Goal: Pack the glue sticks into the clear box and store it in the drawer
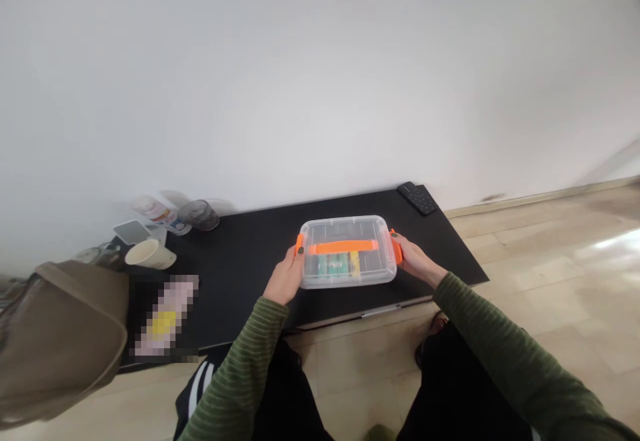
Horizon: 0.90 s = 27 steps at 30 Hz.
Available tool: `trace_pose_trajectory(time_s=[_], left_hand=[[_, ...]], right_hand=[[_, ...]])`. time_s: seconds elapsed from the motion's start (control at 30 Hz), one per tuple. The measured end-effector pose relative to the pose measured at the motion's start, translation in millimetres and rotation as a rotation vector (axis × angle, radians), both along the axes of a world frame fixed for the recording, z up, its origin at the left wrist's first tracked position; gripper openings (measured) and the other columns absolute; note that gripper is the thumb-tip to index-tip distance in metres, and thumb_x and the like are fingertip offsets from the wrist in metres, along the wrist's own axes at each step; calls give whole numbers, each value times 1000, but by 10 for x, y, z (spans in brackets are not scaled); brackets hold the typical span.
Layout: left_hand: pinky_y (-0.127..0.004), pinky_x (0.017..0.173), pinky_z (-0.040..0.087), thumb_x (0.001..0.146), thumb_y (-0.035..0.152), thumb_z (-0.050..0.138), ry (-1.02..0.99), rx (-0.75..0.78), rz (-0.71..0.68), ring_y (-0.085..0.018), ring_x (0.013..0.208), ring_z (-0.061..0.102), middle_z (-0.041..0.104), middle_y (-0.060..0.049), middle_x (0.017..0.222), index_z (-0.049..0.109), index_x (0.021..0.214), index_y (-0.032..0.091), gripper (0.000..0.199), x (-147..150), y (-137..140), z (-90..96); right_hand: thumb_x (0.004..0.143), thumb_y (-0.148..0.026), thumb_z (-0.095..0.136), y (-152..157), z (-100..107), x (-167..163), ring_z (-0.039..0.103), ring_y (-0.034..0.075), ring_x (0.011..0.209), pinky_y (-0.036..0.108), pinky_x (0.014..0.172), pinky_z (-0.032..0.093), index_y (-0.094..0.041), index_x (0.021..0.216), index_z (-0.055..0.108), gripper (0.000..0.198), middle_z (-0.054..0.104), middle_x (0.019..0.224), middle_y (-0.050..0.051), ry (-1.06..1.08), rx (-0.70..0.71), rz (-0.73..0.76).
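Observation:
A clear plastic storage box point(350, 274) with an orange handle and orange side latches is between my hands, over the black table point(250, 261). Its lid is on, and green and yellow items show through the plastic. At the box's left end, my left hand point(286, 277) grips the side by the latch, thumb on top. On the opposite end my right hand point(414, 257) holds the right latch, thumb up. The fingers under the box are hidden. Whether the box rests on the table or is slightly raised, I cannot tell.
A black keypad-like object point(418, 198) lies at the table's far right corner. Toward the left stand a paper cup point(150, 254), a dark glass point(199, 215), a spray can point(163, 215) and a small white-framed device point(132, 231). A brown bag point(65, 334) sits at far left.

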<state>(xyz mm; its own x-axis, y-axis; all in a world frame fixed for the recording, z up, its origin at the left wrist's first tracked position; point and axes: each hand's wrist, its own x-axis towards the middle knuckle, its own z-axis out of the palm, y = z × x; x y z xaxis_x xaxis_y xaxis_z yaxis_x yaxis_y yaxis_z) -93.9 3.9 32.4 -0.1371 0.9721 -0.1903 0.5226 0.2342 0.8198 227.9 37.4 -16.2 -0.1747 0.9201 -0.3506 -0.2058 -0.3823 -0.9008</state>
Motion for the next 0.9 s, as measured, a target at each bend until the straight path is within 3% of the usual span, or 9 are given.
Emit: trace_pose_trajectory(time_s=[0.17,0.3,0.37,0.57,0.7,0.9], left_hand=[[-32,62,46,89,60,42,-9,7,-7,-26,75,65,69,-8,80,61,122,20,56,14,-13,-15],[-32,59,45,89,61,41,-32,-4,-8,-25,71,64,68,-7,77,60,121,20,56,16,-30,-42],[-31,56,44,88,61,43,-71,-11,3,-23,65,62,66,-5,72,61,117,20,54,20,-33,-61],[-24,35,27,89,61,40,-380,-83,41,-11,34,32,37,8,44,54,87,20,43,78,-44,-119],[-23,32,23,87,60,45,-441,-73,114,-9,33,31,38,7,44,47,75,21,40,111,-48,-132],[-22,33,20,86,49,48,-500,-41,175,-8,33,29,33,7,42,39,63,23,36,85,-11,-116]], right_hand=[[84,-52,55,8,21,4,60,18,75,30,68,50,-21,87,60,31,67,81,1,-281,56,-38],[87,-53,52,58,73,-71,62,22,104,35,91,49,-24,114,60,40,66,115,5,-442,206,-182],[86,-49,56,92,92,-116,59,22,114,37,99,45,-27,125,56,45,62,128,5,-431,292,-159],[84,-39,57,122,134,-152,60,23,110,39,100,45,-25,123,60,42,67,120,4,-574,425,-78],[84,-34,54,87,193,-165,61,23,107,40,99,44,-26,121,62,38,67,118,4,-659,477,-99],[88,-38,53,10,353,-248,52,25,126,44,110,37,-25,134,53,48,56,138,7,-722,627,-167]])
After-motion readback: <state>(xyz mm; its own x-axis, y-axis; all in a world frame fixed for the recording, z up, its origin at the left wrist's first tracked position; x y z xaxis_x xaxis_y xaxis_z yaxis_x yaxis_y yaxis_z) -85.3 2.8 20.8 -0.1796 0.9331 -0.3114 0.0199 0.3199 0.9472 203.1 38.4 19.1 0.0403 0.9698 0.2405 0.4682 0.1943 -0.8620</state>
